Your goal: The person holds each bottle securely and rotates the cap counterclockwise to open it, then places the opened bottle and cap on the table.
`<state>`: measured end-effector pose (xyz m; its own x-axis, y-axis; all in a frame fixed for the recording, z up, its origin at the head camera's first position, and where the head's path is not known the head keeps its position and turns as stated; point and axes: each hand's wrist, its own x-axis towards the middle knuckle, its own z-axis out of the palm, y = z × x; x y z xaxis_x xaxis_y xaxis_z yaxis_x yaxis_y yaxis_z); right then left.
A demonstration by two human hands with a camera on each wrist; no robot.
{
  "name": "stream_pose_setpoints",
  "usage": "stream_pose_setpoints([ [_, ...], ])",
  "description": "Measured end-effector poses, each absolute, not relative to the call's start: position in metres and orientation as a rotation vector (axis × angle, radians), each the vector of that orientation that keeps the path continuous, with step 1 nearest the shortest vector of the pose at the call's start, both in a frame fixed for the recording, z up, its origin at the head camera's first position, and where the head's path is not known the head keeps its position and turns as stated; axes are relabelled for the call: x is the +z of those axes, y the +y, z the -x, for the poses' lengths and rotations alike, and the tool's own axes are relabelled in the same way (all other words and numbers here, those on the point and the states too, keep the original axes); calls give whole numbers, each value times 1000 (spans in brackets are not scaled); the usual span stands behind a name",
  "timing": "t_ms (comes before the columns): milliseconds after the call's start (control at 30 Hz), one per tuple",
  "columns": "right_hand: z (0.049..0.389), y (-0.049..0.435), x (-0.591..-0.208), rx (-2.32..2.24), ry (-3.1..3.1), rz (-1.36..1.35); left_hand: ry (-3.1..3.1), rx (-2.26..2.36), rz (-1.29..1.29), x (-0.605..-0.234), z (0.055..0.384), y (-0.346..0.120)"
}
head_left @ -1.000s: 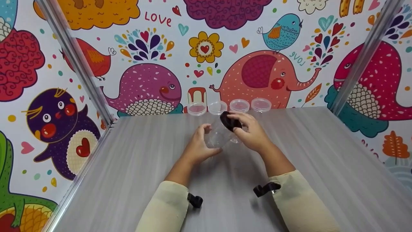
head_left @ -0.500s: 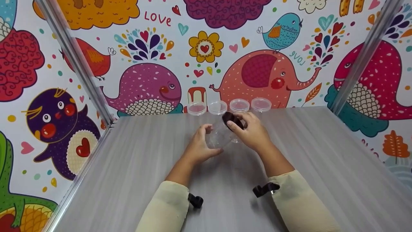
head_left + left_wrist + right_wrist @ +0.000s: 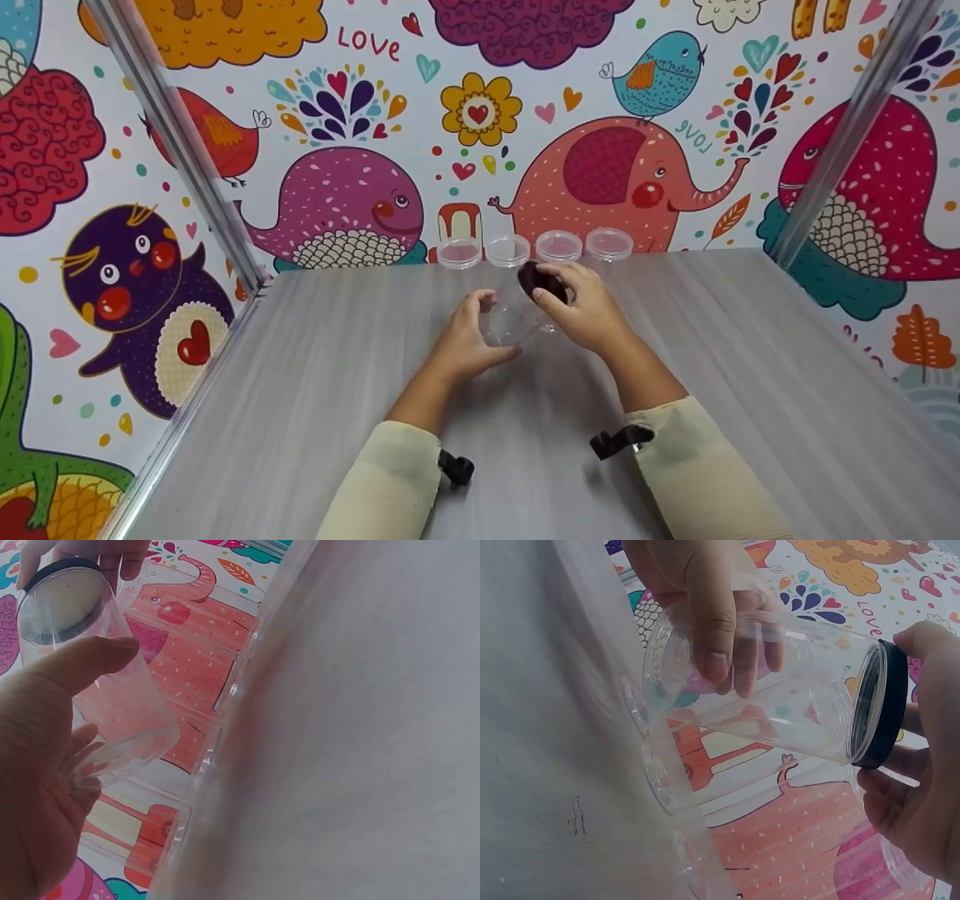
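A clear plastic jar (image 3: 510,321) is held tilted above the table in the head view, its black lid (image 3: 534,279) up and to the right. My left hand (image 3: 463,341) grips the jar's body low down, with the thumb on the near side and the fingers behind. On the lid's rim lie the thumb and fingers of my right hand (image 3: 595,309). The right wrist view shows the black lid (image 3: 889,705) sitting over the jar's mouth, and the clear wall of the jar (image 3: 810,720) with nothing visible inside.
Several clear jars with clear tops stand in a row at the table's back edge, from the leftmost jar (image 3: 459,255) to the rightmost jar (image 3: 609,244). A patterned wall (image 3: 480,180) rises behind them. Metal posts (image 3: 176,142) flank the grey table (image 3: 337,375).
My right thumb and fingers have shifted their grip around the lid, and the lid sits slightly further right. The left hand keeps its hold on the jar almost unmoved.
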<state>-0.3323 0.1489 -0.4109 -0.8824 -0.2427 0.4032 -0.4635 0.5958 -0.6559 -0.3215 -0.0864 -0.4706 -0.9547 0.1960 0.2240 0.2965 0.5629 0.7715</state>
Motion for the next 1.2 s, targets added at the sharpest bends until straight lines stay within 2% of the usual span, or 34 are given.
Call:
stream_pose_setpoints([
  [567, 331, 150, -407, 1326, -2439, -723, -2675, -1374, 420, -470, 322, -87],
  [900, 331, 148, -406, 1173, -2562, -417, -2677, -1387, 413, -470, 321, -86],
  [1200, 331, 146, -407, 1200, -2611, -424, -2672, -1381, 415, -470, 320, -87],
])
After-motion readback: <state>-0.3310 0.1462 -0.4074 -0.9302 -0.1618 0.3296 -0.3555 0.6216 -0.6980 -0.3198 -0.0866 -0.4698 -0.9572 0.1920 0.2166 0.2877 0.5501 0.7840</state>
